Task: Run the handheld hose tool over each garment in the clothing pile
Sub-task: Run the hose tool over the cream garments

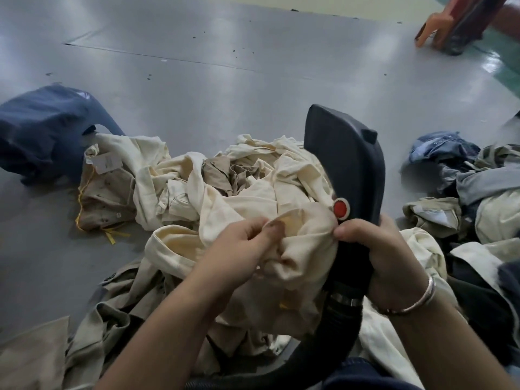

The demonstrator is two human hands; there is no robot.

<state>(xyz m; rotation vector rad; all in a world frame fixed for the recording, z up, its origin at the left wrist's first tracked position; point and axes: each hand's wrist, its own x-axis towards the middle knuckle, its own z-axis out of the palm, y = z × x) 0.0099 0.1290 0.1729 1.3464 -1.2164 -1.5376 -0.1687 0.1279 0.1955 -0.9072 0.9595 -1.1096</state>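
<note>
Two hands at work: my left hand pinches the cream shirt bunched just left of the hose tool, which my right hand grips upright, nozzle probably facing the cloth.

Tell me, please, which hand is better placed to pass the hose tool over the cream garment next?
The right hand: it already grips the black hose tool by its handle, right beside the cream garment. The left hand is busy pinching that cloth, holding it up for the tool.
</note>
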